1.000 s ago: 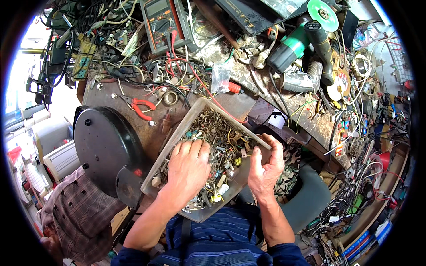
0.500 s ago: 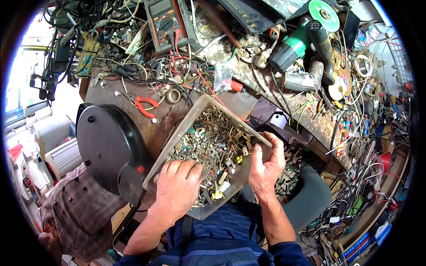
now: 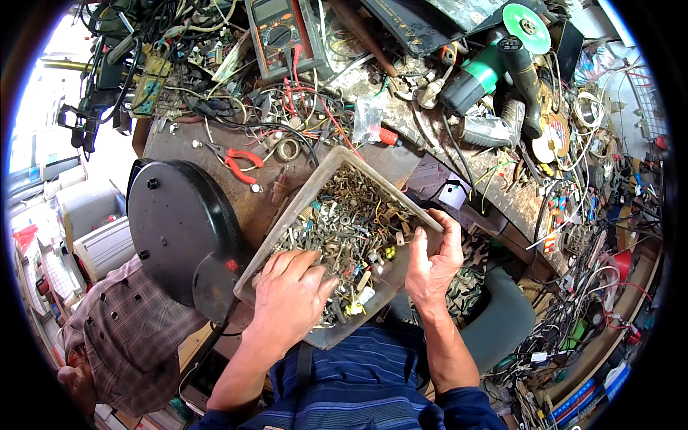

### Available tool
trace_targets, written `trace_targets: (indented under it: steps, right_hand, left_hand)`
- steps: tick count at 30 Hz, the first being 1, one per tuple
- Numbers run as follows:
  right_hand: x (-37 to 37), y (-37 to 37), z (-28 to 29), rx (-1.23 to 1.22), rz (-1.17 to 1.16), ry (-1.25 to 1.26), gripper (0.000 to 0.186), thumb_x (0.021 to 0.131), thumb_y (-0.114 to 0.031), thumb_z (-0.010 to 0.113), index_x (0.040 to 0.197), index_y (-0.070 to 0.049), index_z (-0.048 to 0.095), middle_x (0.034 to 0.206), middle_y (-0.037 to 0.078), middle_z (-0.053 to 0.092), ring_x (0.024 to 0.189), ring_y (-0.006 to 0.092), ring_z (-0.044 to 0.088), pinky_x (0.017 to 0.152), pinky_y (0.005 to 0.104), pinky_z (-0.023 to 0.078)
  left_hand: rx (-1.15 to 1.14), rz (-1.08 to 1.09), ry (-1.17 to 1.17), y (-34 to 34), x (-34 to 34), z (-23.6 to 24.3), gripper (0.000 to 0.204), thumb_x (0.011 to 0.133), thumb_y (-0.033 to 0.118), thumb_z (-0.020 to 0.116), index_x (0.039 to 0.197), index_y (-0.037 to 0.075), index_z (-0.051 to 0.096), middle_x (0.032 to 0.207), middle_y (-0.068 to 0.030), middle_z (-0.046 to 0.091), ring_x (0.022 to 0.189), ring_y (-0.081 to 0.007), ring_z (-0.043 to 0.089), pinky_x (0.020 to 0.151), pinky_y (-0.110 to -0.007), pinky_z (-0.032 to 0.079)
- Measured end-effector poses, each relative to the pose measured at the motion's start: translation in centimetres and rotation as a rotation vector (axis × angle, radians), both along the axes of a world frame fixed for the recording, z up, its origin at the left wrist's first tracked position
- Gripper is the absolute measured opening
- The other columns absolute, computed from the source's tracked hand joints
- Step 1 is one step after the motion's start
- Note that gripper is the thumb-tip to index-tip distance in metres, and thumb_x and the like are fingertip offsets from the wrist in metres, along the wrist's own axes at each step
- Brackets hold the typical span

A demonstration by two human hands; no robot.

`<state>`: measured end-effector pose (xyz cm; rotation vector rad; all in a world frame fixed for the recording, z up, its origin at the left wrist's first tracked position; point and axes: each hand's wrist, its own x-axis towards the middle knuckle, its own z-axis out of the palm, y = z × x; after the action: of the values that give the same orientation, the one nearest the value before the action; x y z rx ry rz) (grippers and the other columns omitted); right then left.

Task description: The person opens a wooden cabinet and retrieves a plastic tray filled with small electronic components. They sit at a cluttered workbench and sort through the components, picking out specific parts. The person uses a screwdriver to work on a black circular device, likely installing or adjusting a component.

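A translucent plastic tray [image 3: 276, 237] rests tilted in front of me, one corner pointing away. Mixed small hardware [image 3: 344, 215], with screws, nuts and connectors among it, fills much of it. My right hand [image 3: 434, 265] grips the right corner, thumb inside and fingers round the outer rim. Over the parts at the near left side lies my left hand [image 3: 292, 295], its fingers bent and somewhat apart. I see nothing held in it, though the undersides of its fingers are hidden. Yellow-and-white pieces [image 3: 360, 302] lie beside that hand.
A round black appliance [image 3: 179, 222] stands left of the tray. Red-handled pliers [image 3: 240, 165] and a tape roll [image 3: 288, 149] lie beyond it. Farther back are a multimeter [image 3: 281, 36] and a green angle grinder [image 3: 473, 80]. Another person's hand [image 3: 75, 383] shows at lower left.
My left hand has shifted slightly right over the parts, and its fingers have spread a little. Some hardware beside it has moved. My right hand keeps its hold on the tray.
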<state>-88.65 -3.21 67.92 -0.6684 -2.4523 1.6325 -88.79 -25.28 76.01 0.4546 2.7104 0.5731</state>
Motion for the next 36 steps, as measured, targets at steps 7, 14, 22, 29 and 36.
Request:
trace_targets:
  steps: [7,14,22,29,36]
  right_hand:
    - [-0.1,-0.1,0.3,-0.010,-0.007,-0.004,0.032,0.095,0.005,0.065,0.127,0.003,0.063,0.116,0.013,0.071,0.100,0.0186,0.071,0.089,0.0322,0.058]
    - [-0.2,0.0,0.2,-0.012,-0.005,0.035,0.032,0.093,0.006,0.065,0.125,0.004,0.062,0.113,0.014,0.072,0.098,0.0190,0.071,0.087,0.0319,0.058]
    - [-0.1,0.0,-0.2,-0.040,-0.031,0.028,0.034,0.091,0.005,0.067,0.124,0.002,0.064,0.107,0.013,0.073,0.092,0.0179,0.071,0.081,0.0315,0.057]
    - [-0.1,0.1,-0.3,-0.037,-0.033,0.017,0.034,0.089,0.005,0.069,0.122,0.002,0.065,0.106,0.015,0.073,0.090,0.0207,0.072,0.079,0.0330,0.057]
    - [0.0,0.4,-0.8,-0.014,-0.004,0.034,0.034,0.087,0.005,0.070,0.120,0.002,0.065,0.107,0.017,0.072,0.093,0.0257,0.073,0.083,0.0362,0.058]
  left_hand:
    - [-0.005,0.192,-0.063,3.5,-4.9,-5.7,0.020,0.093,0.008,0.071,0.111,-0.002,0.070,0.101,-0.0206,0.070,0.092,-0.0415,0.070,0.080,-0.050,0.057]
    - [-0.010,0.346,-0.033,6.0,-8.0,-10.6,0.024,0.089,0.009,0.076,0.109,-0.003,0.077,0.098,-0.0268,0.073,0.088,-0.0455,0.072,0.080,-0.051,0.057]
    - [-0.013,0.337,-0.001,6.1,-8.0,-11.4,0.019,0.087,0.011,0.076,0.101,-0.001,0.075,0.096,-0.0244,0.073,0.089,-0.0432,0.073,0.080,-0.051,0.058]
    - [-0.113,0.290,-0.010,6.2,-8.4,-12.2,0.019,0.085,0.011,0.077,0.093,-0.005,0.070,0.085,-0.0286,0.072,0.078,-0.0466,0.072,0.070,-0.055,0.058]
    - [-0.134,0.249,-0.068,6.4,-8.7,-11.7,0.014,0.091,0.008,0.063,0.090,-0.006,0.067,0.073,-0.0297,0.070,0.070,-0.0477,0.073,0.067,-0.058,0.059]
